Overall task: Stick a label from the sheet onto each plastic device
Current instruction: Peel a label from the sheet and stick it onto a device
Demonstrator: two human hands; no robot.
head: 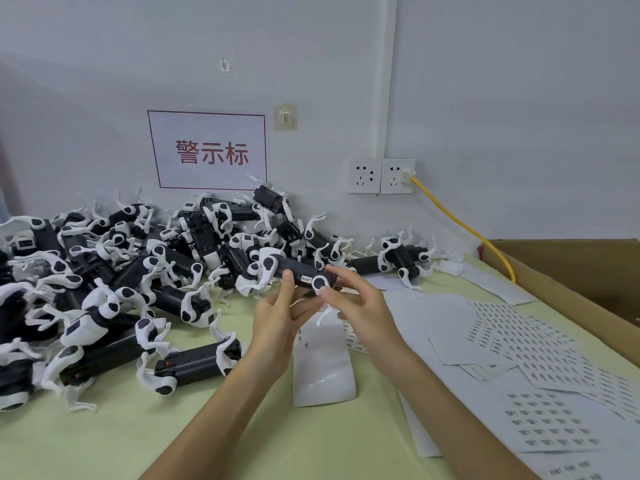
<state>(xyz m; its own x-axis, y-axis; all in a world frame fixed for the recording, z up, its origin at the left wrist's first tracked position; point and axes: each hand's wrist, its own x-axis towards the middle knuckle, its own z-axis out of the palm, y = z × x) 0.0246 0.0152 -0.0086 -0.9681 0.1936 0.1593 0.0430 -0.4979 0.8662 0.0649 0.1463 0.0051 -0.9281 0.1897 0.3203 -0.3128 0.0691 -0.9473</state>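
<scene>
This is a labelling station in a small factory or assembly workshop. A big heap of identical black-and-white plastic devices (138, 271) covers the left of a pale green worktop (138, 445), and many printed label sheets (519, 341) lie spread over its right side. A red-bordered sign (209, 150) on the plain white wall reads 警示标. An open cardboard box (571, 271) stands at the right edge, and a yellow cable (464, 223) runs from the double wall sockets (381, 175).

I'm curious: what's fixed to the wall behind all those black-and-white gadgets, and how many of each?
White wall sockets: 2
Clear stick-on wall hooks: 2
White paper sign with red border: 1
Total: 5
</scene>
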